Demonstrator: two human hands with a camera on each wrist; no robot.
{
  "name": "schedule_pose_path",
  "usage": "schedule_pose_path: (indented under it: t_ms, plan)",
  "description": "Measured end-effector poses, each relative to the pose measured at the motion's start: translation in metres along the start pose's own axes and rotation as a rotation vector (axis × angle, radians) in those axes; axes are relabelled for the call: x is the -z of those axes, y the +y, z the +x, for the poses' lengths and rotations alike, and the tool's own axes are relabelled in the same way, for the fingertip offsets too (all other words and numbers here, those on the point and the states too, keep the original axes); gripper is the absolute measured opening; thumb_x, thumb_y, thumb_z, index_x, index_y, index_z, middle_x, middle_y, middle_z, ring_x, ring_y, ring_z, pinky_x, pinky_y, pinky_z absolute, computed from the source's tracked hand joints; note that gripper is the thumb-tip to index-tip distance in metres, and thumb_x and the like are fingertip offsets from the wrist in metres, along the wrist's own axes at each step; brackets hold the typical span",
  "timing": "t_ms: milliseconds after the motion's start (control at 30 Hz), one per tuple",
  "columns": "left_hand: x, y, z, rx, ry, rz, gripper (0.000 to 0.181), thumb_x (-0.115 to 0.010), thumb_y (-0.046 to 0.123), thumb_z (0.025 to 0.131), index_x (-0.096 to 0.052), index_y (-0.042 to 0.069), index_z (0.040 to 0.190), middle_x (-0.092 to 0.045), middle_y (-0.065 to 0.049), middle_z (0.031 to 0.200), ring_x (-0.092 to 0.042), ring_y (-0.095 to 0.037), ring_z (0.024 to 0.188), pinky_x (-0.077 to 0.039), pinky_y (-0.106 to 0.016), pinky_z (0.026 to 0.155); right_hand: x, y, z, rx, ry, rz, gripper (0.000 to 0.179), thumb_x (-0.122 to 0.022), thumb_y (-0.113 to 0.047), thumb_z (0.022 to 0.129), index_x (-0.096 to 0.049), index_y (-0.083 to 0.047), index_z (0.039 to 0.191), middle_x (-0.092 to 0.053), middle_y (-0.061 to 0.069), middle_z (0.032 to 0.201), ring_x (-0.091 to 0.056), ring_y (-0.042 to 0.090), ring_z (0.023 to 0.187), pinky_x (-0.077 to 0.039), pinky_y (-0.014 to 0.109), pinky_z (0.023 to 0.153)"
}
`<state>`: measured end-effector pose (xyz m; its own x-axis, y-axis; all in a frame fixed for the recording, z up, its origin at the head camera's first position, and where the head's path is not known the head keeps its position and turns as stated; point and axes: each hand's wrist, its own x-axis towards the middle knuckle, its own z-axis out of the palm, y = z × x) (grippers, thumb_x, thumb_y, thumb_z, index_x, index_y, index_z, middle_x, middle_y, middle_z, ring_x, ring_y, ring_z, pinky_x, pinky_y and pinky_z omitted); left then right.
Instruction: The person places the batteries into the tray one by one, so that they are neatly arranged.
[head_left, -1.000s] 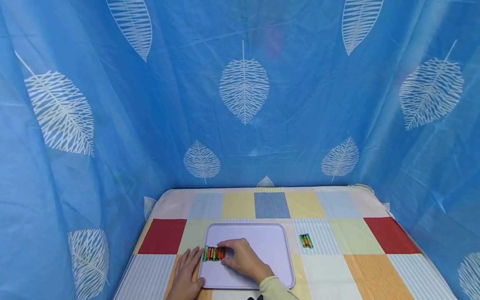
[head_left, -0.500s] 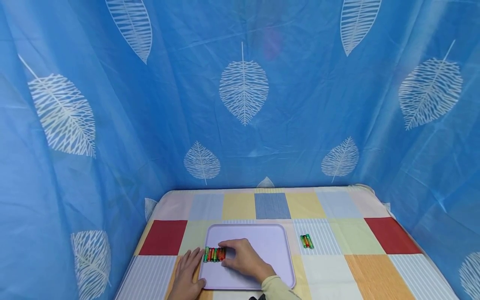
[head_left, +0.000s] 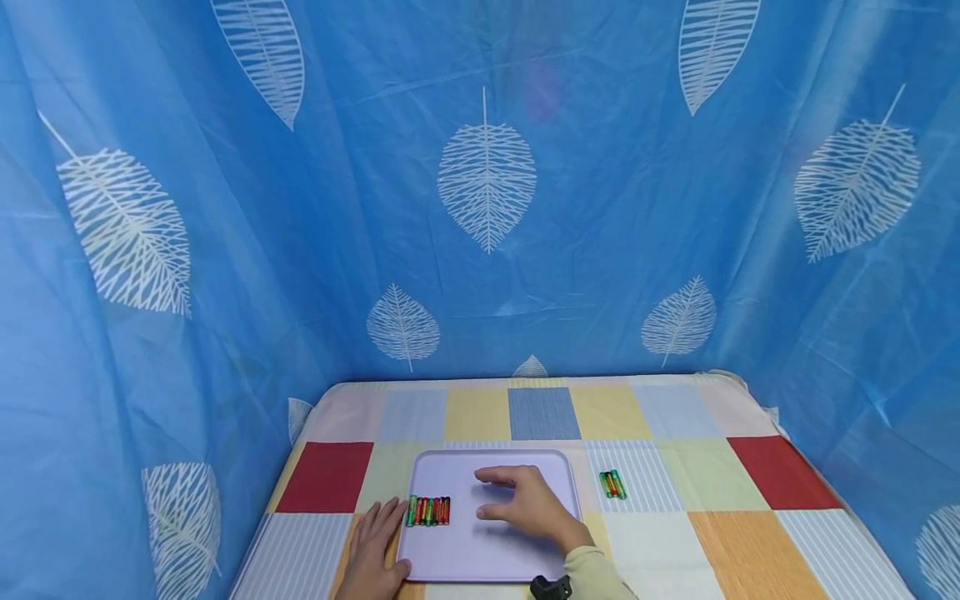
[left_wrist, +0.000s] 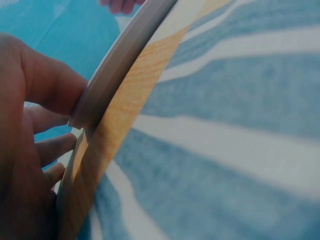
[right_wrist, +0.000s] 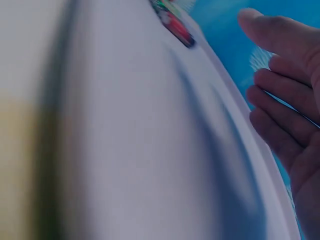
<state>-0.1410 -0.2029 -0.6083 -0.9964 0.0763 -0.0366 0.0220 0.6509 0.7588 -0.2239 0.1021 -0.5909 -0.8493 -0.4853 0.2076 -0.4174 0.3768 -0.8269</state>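
A row of several red and green batteries [head_left: 428,511] lies side by side on the left part of a pale lilac tray [head_left: 480,564]. My left hand [head_left: 372,546] rests at the tray's left edge with its fingers extended; in the left wrist view its thumb [left_wrist: 57,82] touches the tray rim. Over the middle of the tray, my right hand [head_left: 528,504] is held with thumb and fingers spread apart and nothing between them. The right wrist view shows the end of the battery row [right_wrist: 176,27] apart from that hand.
To the right of the tray, a small group of green and red batteries [head_left: 612,484] lies on the patchwork tablecloth [head_left: 645,542]. A blue curtain [head_left: 585,250] with white leaf prints stands behind the table and on both sides.
My right hand has let go of the right end of the battery row and moved right, its fingers parting wider. The left hand and the batteries have stayed in place.
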Motion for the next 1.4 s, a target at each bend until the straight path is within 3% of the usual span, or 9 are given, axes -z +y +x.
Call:
schedule_pose_path:
  t_ms: [267, 700, 1167, 1400]
  plan:
    - [0.001, 0.001, -0.002, 0.018, -0.015, -0.003, 0.090, -0.075, 0.005, 0.072, -0.053, 0.000, 0.159, -0.043, -0.031, 0.168, -0.017, -0.060, 0.160, 0.001, -0.078, 0.131, 0.040, 0.011, -0.013, -0.026, 0.037, -0.003, 0.055, -0.091, -0.027, 0.089, -0.075, -0.004, 0.137, -0.078, 0.006, 0.137, -0.074, 0.033, 0.127, -0.060, 0.044, 0.112]
    - [-0.001, 0.001, -0.002, 0.004, -0.019, -0.011, 0.090, -0.074, 0.005, 0.071, -0.054, 0.001, 0.159, -0.043, -0.031, 0.168, -0.017, -0.061, 0.160, -0.001, -0.079, 0.130, 0.097, 0.028, -0.041, -0.061, 0.072, -0.052, 0.056, -0.092, -0.019, 0.088, -0.074, -0.002, 0.138, -0.077, 0.011, 0.138, -0.074, 0.036, 0.127, -0.060, 0.046, 0.111]
    - [-0.002, 0.001, -0.002, 0.018, -0.011, 0.019, 0.090, -0.074, 0.006, 0.072, -0.053, 0.001, 0.159, -0.044, -0.029, 0.168, -0.018, -0.060, 0.161, -0.002, -0.078, 0.131, 0.159, 0.056, -0.083, -0.169, 0.099, -0.156, 0.056, -0.091, -0.021, 0.089, -0.074, -0.005, 0.140, -0.076, 0.010, 0.140, -0.073, 0.037, 0.130, -0.060, 0.051, 0.109]
    - [-0.002, 0.003, -0.002, -0.004, 0.010, 0.027, 0.090, -0.074, 0.006, 0.071, -0.055, 0.002, 0.159, -0.046, -0.029, 0.167, -0.020, -0.060, 0.159, -0.005, -0.079, 0.129, 0.173, 0.066, -0.096, -0.256, 0.110, -0.195, 0.057, -0.093, -0.016, 0.084, -0.076, -0.006, 0.137, -0.076, 0.009, 0.139, -0.072, 0.036, 0.132, -0.060, 0.049, 0.110]
